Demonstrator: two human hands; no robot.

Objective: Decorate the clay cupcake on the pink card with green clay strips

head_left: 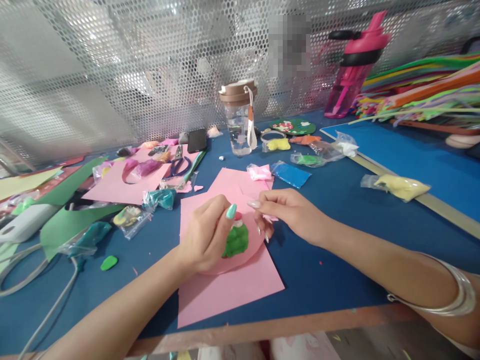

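Observation:
A round pink paper disc lies on a pink paper sheet on the blue table. On the disc sits a lump of green clay with a small red-and-white piece on top. My left hand curls around the disc's left side, thumb up beside the clay. My right hand hovers just right of the clay, fingers bent and pinched together; what they hold is too small to make out.
Bags of clay lie about: blue, pink, yellow, teal. A clear tumbler and a pink bottle stand at the back. Scissors, a phone, green paper, cables and foam strips surround the work.

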